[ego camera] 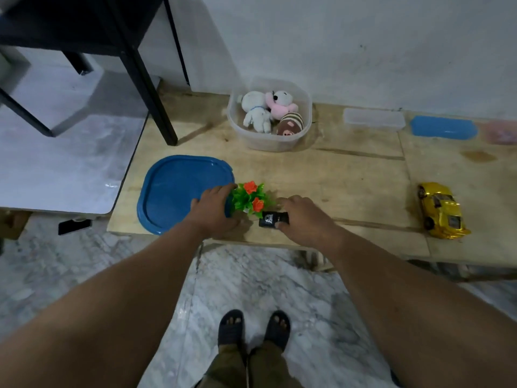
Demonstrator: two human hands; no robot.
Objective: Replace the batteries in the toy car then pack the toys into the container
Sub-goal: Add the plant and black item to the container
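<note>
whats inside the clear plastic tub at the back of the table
Inside the clear plastic tub lie three plush toys: a white one, a pink-and-white one and a brown striped one. They cover most of the tub's floor, so anything beneath them cannot be seen.

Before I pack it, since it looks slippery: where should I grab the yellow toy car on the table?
Probably across its middle, from above, with fingers on the two long sides. The yellow toy car sits alone on its wheels on the wooden table, lengthwise toward the near edge. Nothing crowds either flank, and its glossy, sloping ends look harder to pinch.
</note>
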